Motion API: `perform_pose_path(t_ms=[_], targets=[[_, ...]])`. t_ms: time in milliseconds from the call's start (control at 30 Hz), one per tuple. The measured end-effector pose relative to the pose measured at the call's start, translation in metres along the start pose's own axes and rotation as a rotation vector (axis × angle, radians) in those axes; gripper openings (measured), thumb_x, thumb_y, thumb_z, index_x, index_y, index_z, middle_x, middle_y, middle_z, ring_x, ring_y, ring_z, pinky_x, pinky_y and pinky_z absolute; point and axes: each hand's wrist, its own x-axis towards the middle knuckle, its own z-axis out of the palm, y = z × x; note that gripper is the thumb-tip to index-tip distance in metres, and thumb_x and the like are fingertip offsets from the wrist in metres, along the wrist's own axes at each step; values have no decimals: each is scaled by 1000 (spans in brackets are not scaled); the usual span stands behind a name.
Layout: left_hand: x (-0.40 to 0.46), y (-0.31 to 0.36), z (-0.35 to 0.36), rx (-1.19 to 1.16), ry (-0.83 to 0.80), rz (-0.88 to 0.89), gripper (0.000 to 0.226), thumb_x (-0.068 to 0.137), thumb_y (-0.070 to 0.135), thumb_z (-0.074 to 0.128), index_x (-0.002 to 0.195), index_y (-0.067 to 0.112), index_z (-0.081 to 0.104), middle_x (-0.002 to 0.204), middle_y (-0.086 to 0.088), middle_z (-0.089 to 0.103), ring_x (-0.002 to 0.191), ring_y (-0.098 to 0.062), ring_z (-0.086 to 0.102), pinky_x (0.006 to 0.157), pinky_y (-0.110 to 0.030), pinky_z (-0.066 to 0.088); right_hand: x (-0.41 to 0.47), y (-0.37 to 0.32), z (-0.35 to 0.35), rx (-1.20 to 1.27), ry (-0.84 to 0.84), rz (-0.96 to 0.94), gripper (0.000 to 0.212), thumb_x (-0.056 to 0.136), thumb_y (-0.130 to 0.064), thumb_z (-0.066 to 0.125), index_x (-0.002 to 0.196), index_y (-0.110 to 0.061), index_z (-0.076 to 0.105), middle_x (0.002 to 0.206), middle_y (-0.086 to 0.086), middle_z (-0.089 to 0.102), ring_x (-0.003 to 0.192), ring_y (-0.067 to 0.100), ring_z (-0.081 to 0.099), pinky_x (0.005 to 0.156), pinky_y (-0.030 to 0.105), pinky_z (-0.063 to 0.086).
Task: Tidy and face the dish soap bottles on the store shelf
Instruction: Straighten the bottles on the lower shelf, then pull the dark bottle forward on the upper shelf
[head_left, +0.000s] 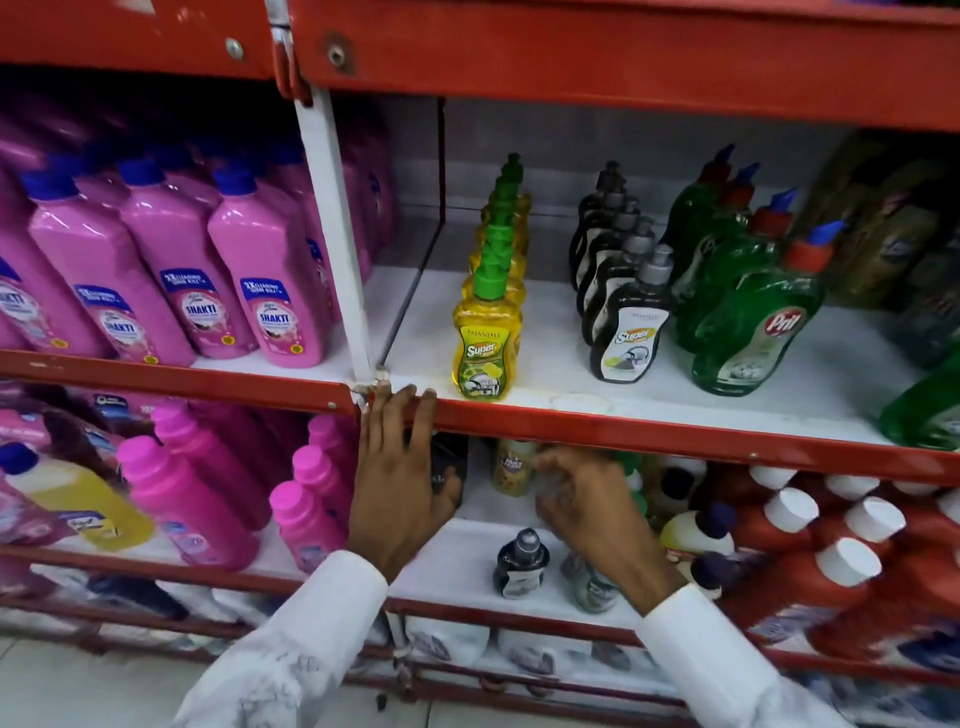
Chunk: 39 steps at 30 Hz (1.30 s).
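Red-edged shelf (649, 431) with a white deck, carrying 3 front-to-back rows: yellow bottles (487, 332) with green pumps, black bottles (631, 332) with grey pumps, green bottles (753, 332) with red caps. Pink bottles (270, 291) lined up left of the white upright (337, 234).

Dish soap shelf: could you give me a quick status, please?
Left hand resting open on red shelf edge. Right hand reaching into lower shelf, blurred, grip unclear. Yellow bottles faced. Nothing blocking.

**Dish soap rows above the hands**

Yellow bottles (485, 332) with green pump caps stand upright in single file, label forward, just above the left hand (400, 483); black bottles (626, 332) file beside them; green Pril bottles (753, 332) lean, farther right, above the right hand (587, 499).
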Motion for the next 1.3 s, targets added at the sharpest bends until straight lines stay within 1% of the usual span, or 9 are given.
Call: perform_pose_path(t_ms=[100, 200, 433, 567, 733, 867, 967, 1100, 1300], targets=[[1, -1, 3, 17, -2, 3, 86, 70, 30, 71, 145, 8, 36, 144, -22, 39, 144, -43, 25, 122, -56, 20, -17, 31, 44, -76, -180, 99, 32, 90, -25, 62, 120, -15, 65, 112, 4, 70, 103, 20, 65, 89, 26, 48], [1, -4, 4, 16, -1, 7, 86, 70, 30, 71, 145, 9, 36, 146, -21, 39, 145, -43, 24, 122, -57, 22, -18, 44, 68, -103, -204, 163, 24, 83, -22, 55, 100, -13, 68, 97, 12, 75, 92, 29, 70, 79, 37, 55], [-1, -1, 6, 6, 16, 8, 86, 71, 27, 68, 147, 6, 35, 150, -23, 37, 149, -43, 19, 121, -60, 21, -11, 45, 77, -84, -187, 194, 33, 65, -26, 67, 97, -19, 72, 89, 4, 78, 81, 22, 73, 71, 25, 56], [-4, 0, 10, -9, 47, 5, 83, 74, 25, 66, 148, 6, 33, 154, -22, 35, 151, -40, 15, 122, -58, 21, -23, 21, 30, 3, -60, 180, 35, 63, -31, 73, 97, -22, 71, 84, -1, 78, 71, 11, 70, 67, 24, 55], [-1, 19, 14, 45, 53, -10, 76, 77, 31, 64, 144, 5, 38, 148, -23, 40, 147, -46, 20, 121, -59, 23, -26, -24, -73, 118, 257, 102, 40, 65, -20, 82, 103, -27, 72, 79, -15, 77, 66, -6, 69, 66, 12, 57], [0, 44, 23, 33, 30, 23, 75, 77, 31, 68, 143, 6, 41, 145, -23, 44, 145, -45, 25, 118, -60, 29, -18, -55, -144, 137, 453, 10, 41, 69, -17, 83, 107, -26, 71, 86, -17, 74, 73, -5, 69, 67, 6, 54], [-1, 57, 31, 53, 16, 34, 76, 79, 35, 65, 145, 5, 39, 149, -22, 42, 146, -45, 25, 119, -59, 27, -1, -62, -177, 137, 539, -25, 42, 68, -18, 83, 108, -23, 71, 88, -15, 73, 67, -2, 68, 66, 8, 55], [-5, 65, 40, 70, 12, 44, 82, 80, 38, 60, 149, 3, 33, 154, -23, 39, 148, -45, 22, 121, -57, 24, 33, -53, -193, 138, 523, 12, 43, 64, -19, 83, 106, -20, 73, 87, -9, 77, 66, -2, 69, 68, 15, 59], [-8, 68, 42, 96, 35, 46, 90, 78, 34, 69, 151, 2, 28, 157, -23, 35, 150, -43, 18, 125, -45, 4, 65, -29, -174, 71, 373, 46, 51, 64, -23, 89, 111, -15, 71, 94, -5, 76, 72, 0, 68, 70, 20, 58]])
